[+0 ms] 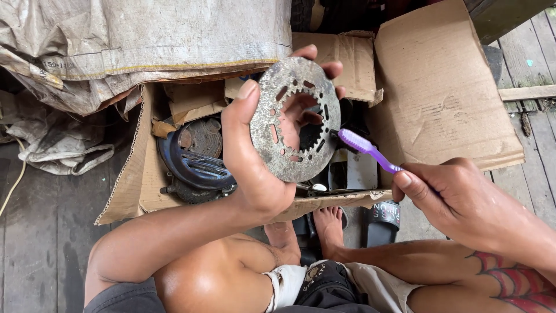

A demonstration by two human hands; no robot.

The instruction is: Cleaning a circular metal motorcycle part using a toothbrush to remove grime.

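Head view. The left hand (255, 168) grips a round, rust-pitted metal disc (272, 148) with a toothed central opening and slotted cut-outs, held upright near the centre of the frame; the thumb presses the rim at 9 o'clock and the fingertips curl over the edge from 12 to 2 o'clock. The right hand (449, 194), at 4 o'clock from the disc, is closed around the handle of a purple toothbrush (368, 149), whose bristled head touches or lies just beside the disc's rim at 3 o'clock; actual contact cannot be told.

Behind the disc, an open cardboard box (440, 87) holds other parts, among them a dark blue round housing (194, 165) at 9 o'clock. A grey woven sack (145, 35) lies over the box at 11 o'clock. Below, the person's bare foot (328, 226) and a black sandal (382, 223) rest on the wooden floor (40, 243).

Risks, as judged: the left hand looks wet, so the disc, pinched only at its rim, could slip and drop into the box or onto the foot beneath. Hard brushing at the edge could twist the disc out of the grip. The inner teeth and slots could scrape fingers reaching through the opening.
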